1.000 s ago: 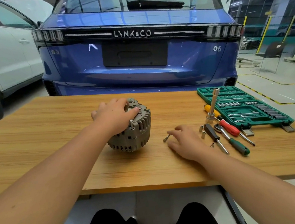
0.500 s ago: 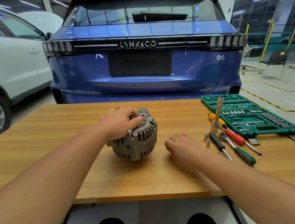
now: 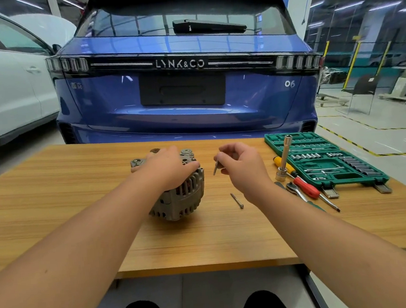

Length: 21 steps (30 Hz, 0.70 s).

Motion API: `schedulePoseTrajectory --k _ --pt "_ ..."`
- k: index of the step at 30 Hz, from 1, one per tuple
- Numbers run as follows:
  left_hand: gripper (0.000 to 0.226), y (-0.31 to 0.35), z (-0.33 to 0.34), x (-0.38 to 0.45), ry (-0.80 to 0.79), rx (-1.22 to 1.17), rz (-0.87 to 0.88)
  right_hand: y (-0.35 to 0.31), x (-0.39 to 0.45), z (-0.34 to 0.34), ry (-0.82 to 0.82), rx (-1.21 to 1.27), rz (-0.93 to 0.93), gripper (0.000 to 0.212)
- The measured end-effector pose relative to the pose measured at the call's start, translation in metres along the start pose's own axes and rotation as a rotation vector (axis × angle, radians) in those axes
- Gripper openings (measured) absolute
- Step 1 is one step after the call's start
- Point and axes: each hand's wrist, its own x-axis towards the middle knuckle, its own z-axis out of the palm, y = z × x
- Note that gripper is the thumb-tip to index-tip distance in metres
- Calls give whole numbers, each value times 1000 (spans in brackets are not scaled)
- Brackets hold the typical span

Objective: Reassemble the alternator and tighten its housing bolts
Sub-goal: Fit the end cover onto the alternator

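A grey finned alternator (image 3: 181, 200) stands on the wooden table (image 3: 54, 203) near its middle. My left hand (image 3: 171, 169) lies over the alternator's top with the fingers curved around its housing. To the right, my right hand (image 3: 241, 165) is raised above the table and pinches a long housing bolt (image 3: 215, 168) that hangs down from the fingertips, just beside the alternator. A second long bolt (image 3: 237, 200) lies loose on the table below my right wrist.
A green socket set case (image 3: 325, 160) lies open at the table's right. Beside it are an upright socket extension (image 3: 283, 158), a red-handled screwdriver (image 3: 306, 187), a yellow-handled one (image 3: 282, 165) and a ratchet (image 3: 296, 188). A blue car (image 3: 183, 86) stands behind the table.
My right hand has lifted off the table with a bolt pinched in its fingers and moved up beside the alternator. My left hand stays on the alternator. The camera view tilted down.
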Motion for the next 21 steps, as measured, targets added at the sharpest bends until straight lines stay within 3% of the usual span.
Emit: schedulePoseTrajectory --k 6,10,16,21 --pt "62 -19 -7 2 18 44 248 -3 -4 7 17 -80 -76 17" --pt "58 -30 -11 6 -19 52 358 -9 -9 15 -69 -128 -147 17" --pt "39 -36 -14 10 -55 -2 419 -21 -13 18 -168 -232 -243 16" --pt "40 -36 -13 9 -53 -26 433 -23 -16 18 -188 -348 -322 19"
